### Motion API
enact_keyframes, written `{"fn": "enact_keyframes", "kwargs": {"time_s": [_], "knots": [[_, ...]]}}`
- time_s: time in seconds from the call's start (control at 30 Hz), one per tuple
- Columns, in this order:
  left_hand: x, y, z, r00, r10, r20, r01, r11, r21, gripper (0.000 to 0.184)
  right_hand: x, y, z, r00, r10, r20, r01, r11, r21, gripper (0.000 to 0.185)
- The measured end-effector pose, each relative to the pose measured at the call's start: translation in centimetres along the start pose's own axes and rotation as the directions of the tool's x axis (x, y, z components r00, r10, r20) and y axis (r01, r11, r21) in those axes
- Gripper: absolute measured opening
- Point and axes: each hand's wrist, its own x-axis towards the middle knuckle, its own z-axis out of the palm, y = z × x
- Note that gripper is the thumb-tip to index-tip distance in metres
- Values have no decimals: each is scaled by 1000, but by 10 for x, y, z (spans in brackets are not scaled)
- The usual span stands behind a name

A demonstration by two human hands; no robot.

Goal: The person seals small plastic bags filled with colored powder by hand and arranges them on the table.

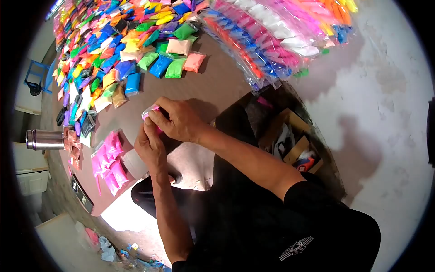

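Observation:
Both of my hands meet over the near part of the brown table, holding a small clear packet with pink contents. My left hand grips it from below, fingers closed. From the right, my right hand pinches its upper part; the fingers cover most of the packet. A group of bright pink packets lies on the table to the left of my left hand. Beyond my hands are loose packets in many colours, among them a blue one, a green one and a salmon one.
Long clear bags of coloured packets lie at the upper right. A metal flask and a dark flat device are at the left. An open cardboard box holds items below the table at right. A blue chair stands far left.

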Motion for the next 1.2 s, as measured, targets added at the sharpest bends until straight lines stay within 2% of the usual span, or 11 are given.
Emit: {"fn": "enact_keyframes", "kwargs": {"time_s": [0.23,0.3,0.43,0.5,0.73,0.8,0.9,1.03,1.1,1.13,1.2], "knots": [[-4,-1,2,999,13,44,-12,1000,-24,45,-1,6,-2,997,10,-80,4,984,178,24],[-4,2,2,996,-11,94,4,998,70,43,-1,5,-3,992,58,-108,-30,969,243,23],[-2,0,0,995,32,90,-42,992,118,41,0,0,-4,990,49,-131,-23,980,198,23],[-1,-3,-2,996,36,78,-40,998,50,39,0,-1,-6,998,17,-59,-10,992,128,24],[-3,0,-1,997,21,79,-26,998,51,42,-1,8,-3,997,66,-45,-56,981,186,22],[-4,0,-1,996,-11,85,10,1000,8,41,0,10,1,990,50,-132,-10,957,290,20],[-3,-1,-2,993,-33,114,37,999,-33,41,0,11,0,988,55,-145,-7,951,308,17],[-1,-6,-7,991,33,128,-31,999,-19,39,0,10,-3,991,45,-125,-4,951,310,18],[-4,-2,-5,995,9,100,-3,998,-58,39,1,9,-3,993,-14,-116,36,981,191,19],[-3,-6,-5,996,22,84,-16,997,-76,38,1,7,-8,999,31,-42,-24,985,169,21],[-3,-13,-8,997,6,80,-1,998,-65,38,1,5,-7,997,54,-53,-41,976,216,20]]}}
